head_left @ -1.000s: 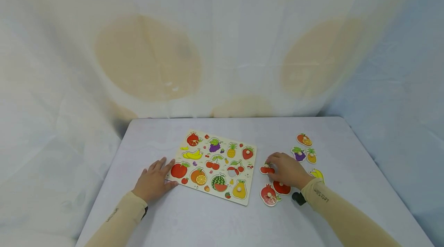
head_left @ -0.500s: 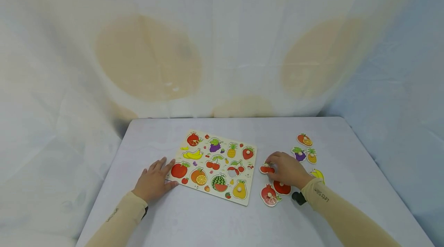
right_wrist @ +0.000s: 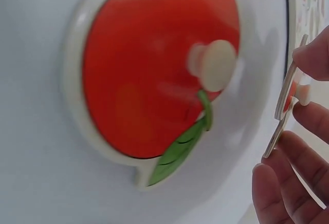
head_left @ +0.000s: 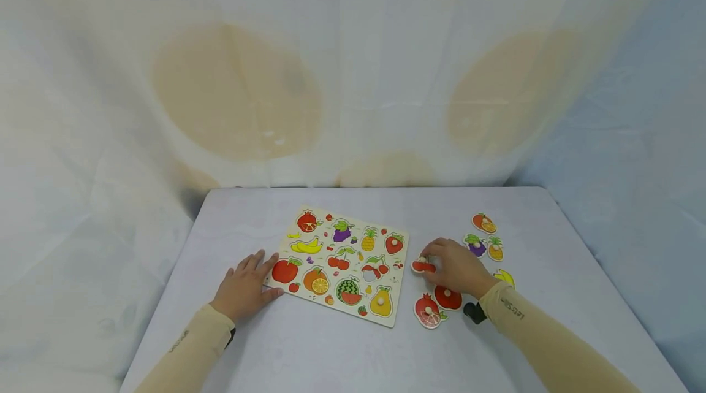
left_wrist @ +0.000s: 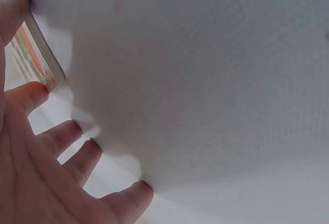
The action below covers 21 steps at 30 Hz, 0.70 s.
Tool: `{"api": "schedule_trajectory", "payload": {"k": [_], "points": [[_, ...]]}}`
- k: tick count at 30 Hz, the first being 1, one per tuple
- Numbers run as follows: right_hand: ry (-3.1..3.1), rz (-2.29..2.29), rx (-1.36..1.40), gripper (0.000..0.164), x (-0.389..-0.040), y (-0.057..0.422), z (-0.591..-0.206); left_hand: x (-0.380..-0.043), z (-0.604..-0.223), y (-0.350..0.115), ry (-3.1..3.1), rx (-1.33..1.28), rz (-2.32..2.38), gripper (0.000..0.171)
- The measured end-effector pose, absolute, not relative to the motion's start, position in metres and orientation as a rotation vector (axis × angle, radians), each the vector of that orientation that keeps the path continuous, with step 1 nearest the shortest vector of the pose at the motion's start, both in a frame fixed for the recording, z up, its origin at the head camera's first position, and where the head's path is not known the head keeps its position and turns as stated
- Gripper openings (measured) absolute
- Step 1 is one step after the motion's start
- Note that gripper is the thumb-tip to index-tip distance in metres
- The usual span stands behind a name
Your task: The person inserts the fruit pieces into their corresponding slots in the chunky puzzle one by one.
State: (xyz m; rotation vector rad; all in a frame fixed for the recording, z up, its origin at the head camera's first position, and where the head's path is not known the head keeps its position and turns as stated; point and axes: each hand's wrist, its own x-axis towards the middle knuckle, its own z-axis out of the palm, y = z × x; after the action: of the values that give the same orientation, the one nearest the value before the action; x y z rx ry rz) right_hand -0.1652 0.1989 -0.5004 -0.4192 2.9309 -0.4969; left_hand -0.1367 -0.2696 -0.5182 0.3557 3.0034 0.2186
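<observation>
Nearest the onlooker, two beige sleeves (head_left: 190, 344) reach in over a table with a smooth white cover (head_left: 314, 359). On the near side of the group of loose pieces lies a pinkish-red pomegranate-shaped flat piece (head_left: 428, 313); just beyond it, a red apple-shaped flat piece (head_left: 448, 301) is partly covered by the right hand (head_left: 458, 269) in the head view. The right wrist view reveals this apple's round pale knob and green leaf. The left hand (head_left: 246, 287) spreads its fingers apart, thumb and forefinger at the corner of a cream fruit-picture puzzle board (head_left: 394, 282); only the left wrist view shows the other three fingertips on the cover. The right hand is clamped, thumb against fingers, on a red cherry-shaped flat piece (head_left: 423, 265) just right of the board; its edge and knob appear in the right wrist view. Farther off lie a yellow banana-shaped piece (head_left: 504, 277), a pineapple-shaped piece (head_left: 495, 249), a purple grape-shaped piece (head_left: 475, 246) and an orange-shaped piece (head_left: 484, 222). Behind hangs a white curtain with tan discs (head_left: 380, 74).
</observation>
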Motion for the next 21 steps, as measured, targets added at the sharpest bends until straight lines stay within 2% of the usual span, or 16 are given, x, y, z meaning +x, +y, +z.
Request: {"api": "schedule_trajectory", "payload": {"k": [10, 21], "points": [[2.944, -0.489, -0.5, 0.041, -0.175, 0.178, -0.486, -0.136, -0.516, -0.27, 2.997, 0.347, 0.226, 0.083], [2.962, -0.451, -0.633, 0.041, -0.19, 0.131, -0.478, -0.137, -0.519, -0.271, 2.996, 0.352, 0.219, 0.084]]}}
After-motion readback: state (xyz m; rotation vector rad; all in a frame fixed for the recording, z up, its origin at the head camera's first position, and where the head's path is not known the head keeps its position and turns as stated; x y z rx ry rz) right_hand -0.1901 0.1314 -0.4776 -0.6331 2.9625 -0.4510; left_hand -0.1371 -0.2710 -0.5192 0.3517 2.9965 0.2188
